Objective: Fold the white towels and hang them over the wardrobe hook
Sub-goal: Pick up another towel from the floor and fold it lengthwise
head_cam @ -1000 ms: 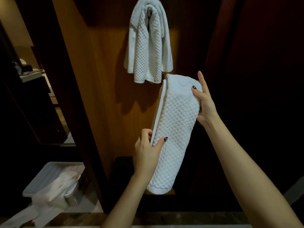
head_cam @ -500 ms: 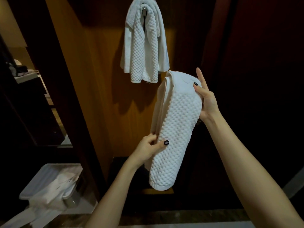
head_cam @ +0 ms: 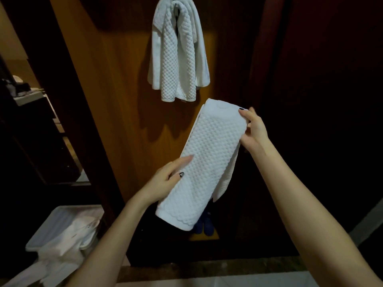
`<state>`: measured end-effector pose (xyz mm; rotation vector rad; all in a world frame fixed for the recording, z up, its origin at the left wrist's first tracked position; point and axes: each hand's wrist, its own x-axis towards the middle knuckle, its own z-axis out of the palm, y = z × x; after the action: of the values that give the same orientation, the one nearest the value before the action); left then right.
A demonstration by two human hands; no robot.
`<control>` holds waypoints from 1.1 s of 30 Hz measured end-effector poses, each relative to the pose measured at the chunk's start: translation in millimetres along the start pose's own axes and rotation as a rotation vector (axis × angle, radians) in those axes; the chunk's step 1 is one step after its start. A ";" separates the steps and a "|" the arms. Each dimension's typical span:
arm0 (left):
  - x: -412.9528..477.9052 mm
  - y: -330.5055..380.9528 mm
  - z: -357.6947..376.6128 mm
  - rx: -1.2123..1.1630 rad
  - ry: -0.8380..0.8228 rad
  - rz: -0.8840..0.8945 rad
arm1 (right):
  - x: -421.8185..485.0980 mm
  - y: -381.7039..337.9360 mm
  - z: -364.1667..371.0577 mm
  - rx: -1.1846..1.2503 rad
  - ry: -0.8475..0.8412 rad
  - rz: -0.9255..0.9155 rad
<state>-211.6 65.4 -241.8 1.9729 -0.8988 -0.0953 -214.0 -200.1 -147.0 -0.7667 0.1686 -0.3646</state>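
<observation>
While the hung towel point(head_cam: 178, 54) is draped over the hook point(head_cam: 175, 5) on the wardrobe point(head_cam: 124, 100) wall, the folded towel point(head_cam: 205, 162) is held in the air just below it, not touching it. One second ago this folded towel stood almost upright. Now it leans, with its top end toward the right and its low end swung to the left.

The right hand point(head_cam: 253, 129) has changed too. Its fingers were straight against the side, and now they are curled and pinch the top right corner. The left hand point(head_cam: 165, 180) has moved from the thin edge onto the front, with thumb and index finger lying on the cloth. It seems to pinch the left border, but the other fingers are hidden.

One loose layer hangs out at the right side. I judge the folding is nearly finished, and this layer should be tucked in before the lift to the hook. More white cloth waits in the basket point(head_cam: 44, 226) at the low left.
</observation>
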 end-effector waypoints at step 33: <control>164.6 37.9 -230.3 0.195 0.138 0.111 | 99.3 -82.8 109.4 -0.345 -0.008 -0.575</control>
<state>-19.4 117.6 -37.1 2.0749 -0.9541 0.1966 -113.2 -222.2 -12.7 -1.1568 -0.0026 -0.8932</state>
